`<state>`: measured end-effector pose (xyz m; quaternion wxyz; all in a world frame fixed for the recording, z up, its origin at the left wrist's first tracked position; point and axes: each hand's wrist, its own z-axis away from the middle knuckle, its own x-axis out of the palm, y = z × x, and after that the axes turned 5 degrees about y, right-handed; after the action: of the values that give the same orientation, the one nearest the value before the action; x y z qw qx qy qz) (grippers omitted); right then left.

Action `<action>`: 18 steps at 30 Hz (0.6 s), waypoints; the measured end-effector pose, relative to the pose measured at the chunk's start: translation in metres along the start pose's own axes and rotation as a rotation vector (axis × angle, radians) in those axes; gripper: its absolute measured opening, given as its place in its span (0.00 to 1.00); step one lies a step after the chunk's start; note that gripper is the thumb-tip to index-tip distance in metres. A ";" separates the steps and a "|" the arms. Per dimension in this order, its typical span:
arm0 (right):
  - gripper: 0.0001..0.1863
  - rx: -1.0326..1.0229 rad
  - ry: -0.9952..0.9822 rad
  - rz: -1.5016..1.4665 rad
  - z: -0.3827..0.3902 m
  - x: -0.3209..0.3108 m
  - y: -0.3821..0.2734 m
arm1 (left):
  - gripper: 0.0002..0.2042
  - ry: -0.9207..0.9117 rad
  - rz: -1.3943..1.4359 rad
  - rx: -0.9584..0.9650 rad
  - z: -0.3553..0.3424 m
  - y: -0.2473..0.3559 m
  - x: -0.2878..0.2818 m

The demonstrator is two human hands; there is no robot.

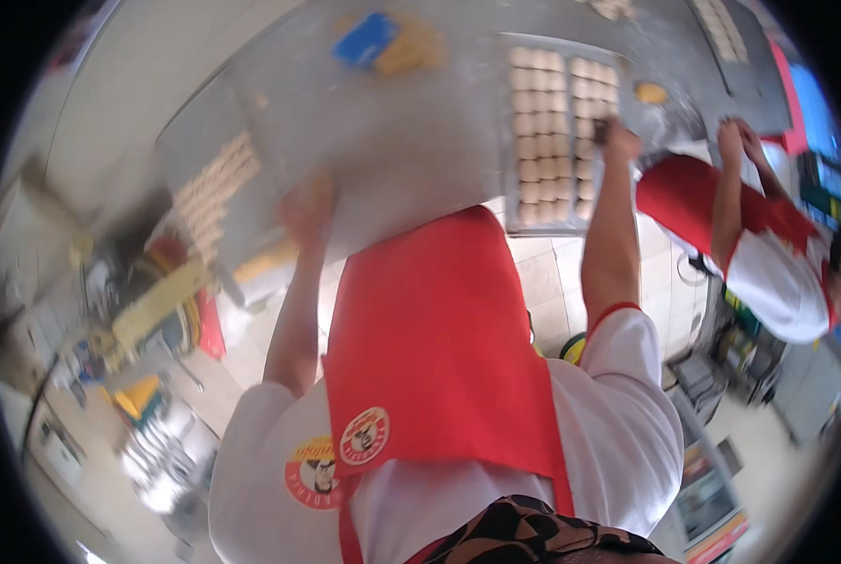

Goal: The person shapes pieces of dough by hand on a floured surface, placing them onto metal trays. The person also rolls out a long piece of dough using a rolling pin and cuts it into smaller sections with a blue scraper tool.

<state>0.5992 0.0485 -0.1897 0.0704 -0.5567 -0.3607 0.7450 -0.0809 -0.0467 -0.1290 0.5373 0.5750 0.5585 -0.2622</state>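
My right hand (622,144) is closed at the right side of a metal tray (510,228), over its right-hand dough row. A small dark thing (602,130) shows at its fingers; its kind cannot be made out. Two long blocks of pale dough pieces (541,127) lie side by side in the tray. On the left, my left hand (308,205) is smeared by motion near the front edge of the metal table (411,150). Its fingers do not show clearly, nor whether anything is in them.
More dough pieces (216,193) lie at the table's left. A blue thing (364,39) and a yellowish pile (411,47) are at the back. A yellow lump (651,92) sits right of the tray. A co-worker (721,207) stands at the right, hands at the table. Blurred equipment (157,305) stands left.
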 end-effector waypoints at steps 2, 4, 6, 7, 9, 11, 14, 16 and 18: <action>0.18 0.006 0.182 -0.211 0.048 0.003 -0.045 | 0.33 -0.117 -0.138 0.056 0.002 -0.003 -0.006; 0.14 -0.114 -0.099 -0.405 0.099 0.018 -0.079 | 0.28 -0.275 -0.152 -0.138 -0.001 0.022 -0.012; 0.11 -0.463 -0.350 -0.414 0.156 0.044 -0.089 | 0.25 -0.216 -0.094 -0.130 -0.003 0.020 -0.006; 0.10 -0.402 -0.606 -0.469 0.218 0.059 -0.109 | 0.23 -0.185 -0.083 -0.142 0.005 0.008 -0.005; 0.12 -0.366 -0.984 -0.384 0.325 0.076 -0.143 | 0.21 -0.124 -0.040 -0.004 0.019 -0.007 -0.002; 0.21 -0.636 -1.167 -0.194 0.412 0.080 -0.168 | 0.20 -0.102 0.054 0.085 0.028 -0.019 -0.006; 0.23 -0.624 -1.364 -0.156 0.477 0.085 -0.183 | 0.20 -0.123 0.284 0.114 0.036 -0.011 -0.031; 0.23 -0.666 -1.429 0.038 0.487 0.090 -0.190 | 0.20 -0.115 0.409 0.044 0.030 0.007 -0.052; 0.24 -0.709 -1.407 0.110 0.491 0.099 -0.195 | 0.19 -0.175 0.437 0.102 0.027 0.001 -0.050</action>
<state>0.0721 0.0152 -0.0882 -0.3929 0.0391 -0.5084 0.7653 -0.0839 -0.0893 -0.0916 0.5981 0.6835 0.3581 -0.2165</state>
